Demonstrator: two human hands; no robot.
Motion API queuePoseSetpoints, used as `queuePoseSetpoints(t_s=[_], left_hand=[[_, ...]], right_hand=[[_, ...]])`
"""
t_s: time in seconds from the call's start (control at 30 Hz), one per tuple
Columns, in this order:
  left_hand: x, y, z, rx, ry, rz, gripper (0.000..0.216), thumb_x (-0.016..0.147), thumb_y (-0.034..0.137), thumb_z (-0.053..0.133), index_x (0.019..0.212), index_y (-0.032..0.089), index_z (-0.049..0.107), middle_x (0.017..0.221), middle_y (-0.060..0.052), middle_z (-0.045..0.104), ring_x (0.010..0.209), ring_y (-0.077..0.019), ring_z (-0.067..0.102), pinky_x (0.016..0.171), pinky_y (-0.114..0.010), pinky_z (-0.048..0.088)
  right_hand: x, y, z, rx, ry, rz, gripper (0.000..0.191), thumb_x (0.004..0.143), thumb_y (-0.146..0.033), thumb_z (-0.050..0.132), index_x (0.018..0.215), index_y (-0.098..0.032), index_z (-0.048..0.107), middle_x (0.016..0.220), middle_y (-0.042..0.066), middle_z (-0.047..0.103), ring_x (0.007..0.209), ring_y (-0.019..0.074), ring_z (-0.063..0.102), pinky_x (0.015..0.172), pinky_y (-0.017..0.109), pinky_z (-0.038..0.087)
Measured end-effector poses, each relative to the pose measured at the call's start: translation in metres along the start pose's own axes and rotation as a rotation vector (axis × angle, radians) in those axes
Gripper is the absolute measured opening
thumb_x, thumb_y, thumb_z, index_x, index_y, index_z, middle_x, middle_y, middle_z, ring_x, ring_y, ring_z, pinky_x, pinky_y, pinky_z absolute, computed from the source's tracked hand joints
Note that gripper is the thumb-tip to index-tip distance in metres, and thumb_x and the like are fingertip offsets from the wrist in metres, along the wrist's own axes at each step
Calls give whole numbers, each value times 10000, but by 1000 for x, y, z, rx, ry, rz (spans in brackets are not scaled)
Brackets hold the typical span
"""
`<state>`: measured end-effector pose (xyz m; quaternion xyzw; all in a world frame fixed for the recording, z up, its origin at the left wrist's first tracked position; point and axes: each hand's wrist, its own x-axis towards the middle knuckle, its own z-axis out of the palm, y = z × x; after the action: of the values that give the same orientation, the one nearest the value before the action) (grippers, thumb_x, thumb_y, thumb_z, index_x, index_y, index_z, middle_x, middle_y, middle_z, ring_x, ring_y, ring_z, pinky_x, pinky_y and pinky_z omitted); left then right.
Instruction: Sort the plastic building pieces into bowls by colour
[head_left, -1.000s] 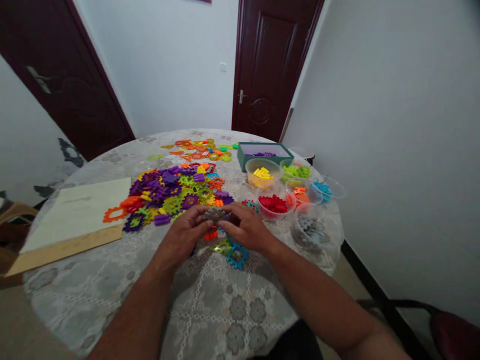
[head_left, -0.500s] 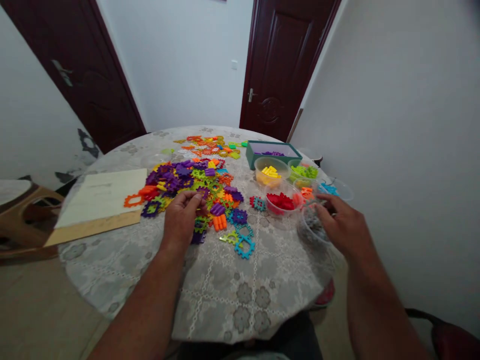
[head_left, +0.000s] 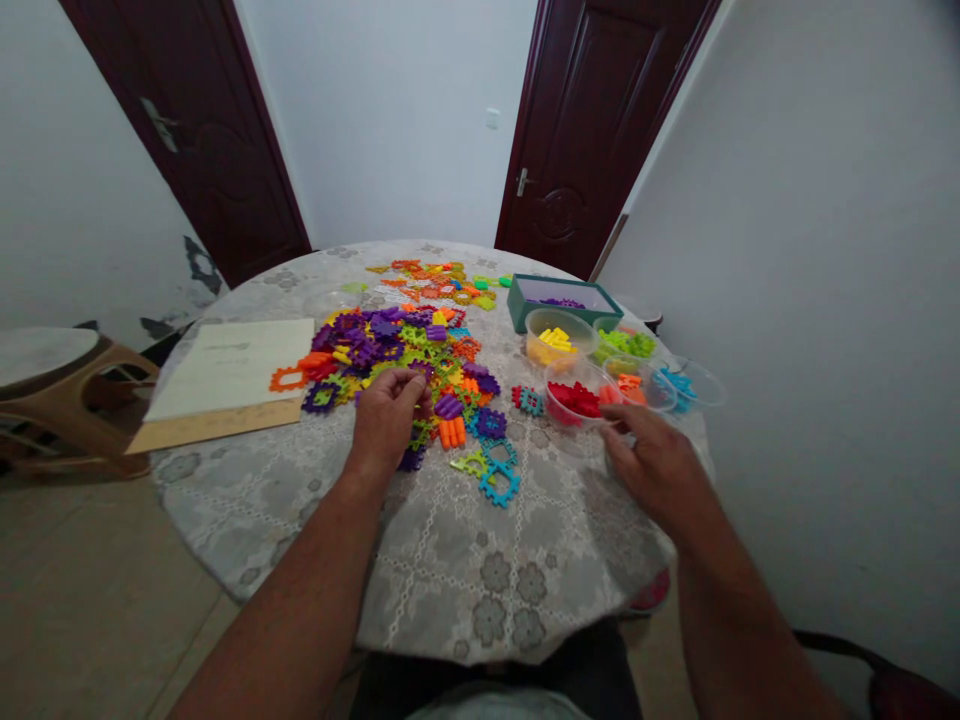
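Note:
My left hand (head_left: 391, 415) is closed in a pinch at the near side of a mixed pile of plastic gear-shaped pieces (head_left: 367, 345); what the fingertips hold, if anything, I cannot make out. Beside it lie a purple piece (head_left: 448, 406) and an orange ridged piece (head_left: 452, 433). My right hand (head_left: 651, 455) has its fingers bent together at the right edge of a clear bowl of red pieces (head_left: 574, 399). Whether they grip its rim is unclear. Blue gear frames (head_left: 500, 485) lie between the hands.
Further bowls hold yellow pieces (head_left: 556, 341), green pieces (head_left: 628, 344), orange pieces (head_left: 631, 386) and blue pieces (head_left: 677, 388). Behind them stands a green box (head_left: 521, 308) with purple pieces. A paper sheet (head_left: 232, 365) lies left; more pieces (head_left: 439, 284) lie at the back.
My right hand has moved left and slightly down, to the red pieces' bowl. The clear bowl formerly under its fingers no longer shows there. My left hand stays by the pile; the view has shifted slightly.

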<state>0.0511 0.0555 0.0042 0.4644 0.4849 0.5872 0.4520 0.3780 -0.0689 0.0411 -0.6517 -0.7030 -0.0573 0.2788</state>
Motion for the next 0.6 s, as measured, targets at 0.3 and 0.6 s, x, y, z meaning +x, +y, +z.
queuePoseSetpoints(t_s=[0.3,0.6], left_hand=[[-2,1,-1,50,-63,28,203,841,385,703,910,198,665,748,0,681,613,-162,645,612,-310,575],[-5,6,0,194,-82,56,206,857,406,683,898,204,685,720,-9,704,636,-185,664,648,-313,567]], right_hand=[[1,-82,63,-97,-631,-32,230,997,-384,599,1069,-187,692,1085,117,728,984,249,680,818,325,454],[-7,-76,69,125,-473,80,40,926,-202,585,932,-187,622,879,45,686,815,185,617,734,286,388]])
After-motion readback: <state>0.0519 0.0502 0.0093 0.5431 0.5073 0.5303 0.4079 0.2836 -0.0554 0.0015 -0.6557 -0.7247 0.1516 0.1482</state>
